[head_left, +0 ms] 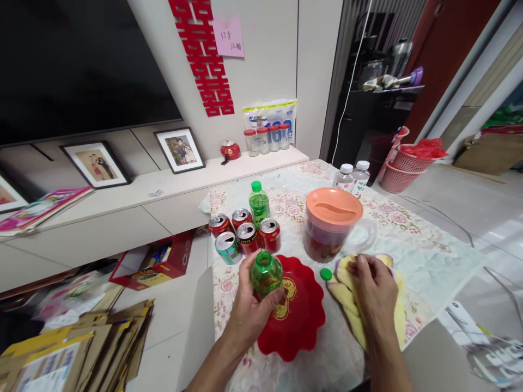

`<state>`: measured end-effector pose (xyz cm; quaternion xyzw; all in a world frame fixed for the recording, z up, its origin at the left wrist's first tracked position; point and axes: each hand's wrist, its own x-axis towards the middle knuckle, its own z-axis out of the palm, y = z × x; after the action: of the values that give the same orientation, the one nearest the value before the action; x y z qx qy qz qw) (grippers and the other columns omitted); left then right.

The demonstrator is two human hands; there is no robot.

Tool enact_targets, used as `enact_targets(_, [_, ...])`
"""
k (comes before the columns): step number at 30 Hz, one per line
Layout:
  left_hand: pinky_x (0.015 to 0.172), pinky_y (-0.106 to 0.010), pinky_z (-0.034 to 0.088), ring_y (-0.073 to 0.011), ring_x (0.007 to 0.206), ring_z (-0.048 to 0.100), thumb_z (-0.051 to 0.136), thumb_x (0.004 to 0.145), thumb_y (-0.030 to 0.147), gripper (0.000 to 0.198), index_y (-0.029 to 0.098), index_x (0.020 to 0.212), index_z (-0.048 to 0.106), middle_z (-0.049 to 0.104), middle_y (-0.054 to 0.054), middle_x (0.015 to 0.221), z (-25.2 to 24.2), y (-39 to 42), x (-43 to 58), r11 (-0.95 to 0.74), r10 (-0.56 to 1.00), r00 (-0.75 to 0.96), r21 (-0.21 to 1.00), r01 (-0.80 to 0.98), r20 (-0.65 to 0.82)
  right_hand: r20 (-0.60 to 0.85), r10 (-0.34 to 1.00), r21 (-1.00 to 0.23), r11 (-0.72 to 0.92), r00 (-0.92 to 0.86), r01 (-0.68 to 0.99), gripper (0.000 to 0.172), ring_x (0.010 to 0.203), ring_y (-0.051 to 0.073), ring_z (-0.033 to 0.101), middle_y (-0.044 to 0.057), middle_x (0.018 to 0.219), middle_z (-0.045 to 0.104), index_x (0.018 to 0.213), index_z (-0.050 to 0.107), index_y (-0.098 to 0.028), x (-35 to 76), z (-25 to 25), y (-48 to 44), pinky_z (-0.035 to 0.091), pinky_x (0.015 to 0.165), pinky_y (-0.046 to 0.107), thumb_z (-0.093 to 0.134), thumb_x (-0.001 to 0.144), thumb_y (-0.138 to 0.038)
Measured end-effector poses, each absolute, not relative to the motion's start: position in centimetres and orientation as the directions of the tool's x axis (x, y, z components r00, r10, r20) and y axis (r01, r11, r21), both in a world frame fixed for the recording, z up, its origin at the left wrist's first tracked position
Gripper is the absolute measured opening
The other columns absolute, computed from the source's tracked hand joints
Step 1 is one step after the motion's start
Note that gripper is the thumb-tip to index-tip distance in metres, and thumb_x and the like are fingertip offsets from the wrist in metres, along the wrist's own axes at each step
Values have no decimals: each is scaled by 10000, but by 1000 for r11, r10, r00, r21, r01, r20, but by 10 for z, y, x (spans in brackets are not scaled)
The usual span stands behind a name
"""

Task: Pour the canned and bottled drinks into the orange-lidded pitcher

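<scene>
Tile floor (469, 201), tablecloth (412, 239); left grip (249, 311) clasps green bottle (266, 272), right grip (373, 294) flat on cloth (345, 291).

green bottle (265, 272): clear glossy plastic | red plate (300, 321): shiny plastic | yellow cloth (347, 294): soft matt fabric | cans (245, 231): metal

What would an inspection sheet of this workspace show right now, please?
Surface: table under a floral cloth.
Things in hand: uncapped green bottle over the red dish; green cap lies beside the dish; yellow cloth.
Clutter: five cans, capped green bottle, orange-lidded jug, two clear bottles.
Grips: left hand closed around the uncapped green bottle; right hand lies on the yellow cloth, grip unclear.
Cables: white cable down the wall; grey cable across the floor.
Surroundings: television, cardboard on the floor, pink baskets.
</scene>
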<state>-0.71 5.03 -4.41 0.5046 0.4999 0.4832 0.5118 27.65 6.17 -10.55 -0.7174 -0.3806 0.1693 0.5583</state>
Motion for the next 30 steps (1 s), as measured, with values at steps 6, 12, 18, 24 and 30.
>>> enact_targets(6, [1086, -468, 548, -298, 1200, 681, 807, 907, 630, 868, 246, 1524, 333, 637, -127, 1367, -53, 54, -6, -32, 994, 109, 999, 24, 29, 315, 659, -931, 76, 683, 356, 742, 1158, 317, 620, 127, 1201, 673, 1235, 738, -82, 274, -99, 64, 440, 1059, 417, 664, 887, -734])
enact_targets(12, [1117, -543, 500, -361, 1258, 650, 724, 945, 636, 829, 201, 1530, 330, 609, -173, 1389, -60, 57, -5, -146, 985, 112, 982, 124, 132, 278, 723, -960, 236, 632, 153, 810, 1196, 312, 642, 148, 1250, 662, 1246, 690, -93, 290, -87, 82, 500, 1050, 392, 822, 836, -779])
enact_targets(18, [1140, -583, 480, -386, 1297, 636, 692, 965, 582, 794, 189, 1536, 305, 611, -202, 1418, -61, 58, -4, -170, 980, 131, 973, 158, 150, 263, 821, -942, 332, 507, -49, 829, 644, 131, 504, 37, 712, 512, 810, 569, -126, 298, -66, 120, 445, 640, 231, 901, 757, -884])
enact_targets(24, [1166, -564, 483, -376, 1340, 630, 683, 978, 534, 731, 216, 1529, 323, 591, -195, 1480, -58, 59, -2, -214, 972, 130, 966, 147, 196, 291, 764, -875, 455, 576, -162, 924, 504, 42, 237, -64, 585, 199, 630, 281, -170, 279, -48, 133, 268, 455, 143, 999, 687, -750])
enact_targets(30, [1099, -540, 528, -343, 1205, 676, 702, 972, 499, 716, 217, 1517, 333, 638, -163, 1375, -57, 60, 1, -244, 963, 143, 965, 100, 229, 262, 702, -854, 488, 663, -180, 736, 491, 43, 244, -58, 586, 223, 622, 319, -162, 275, -27, 119, 257, 413, 137, 985, 661, -474])
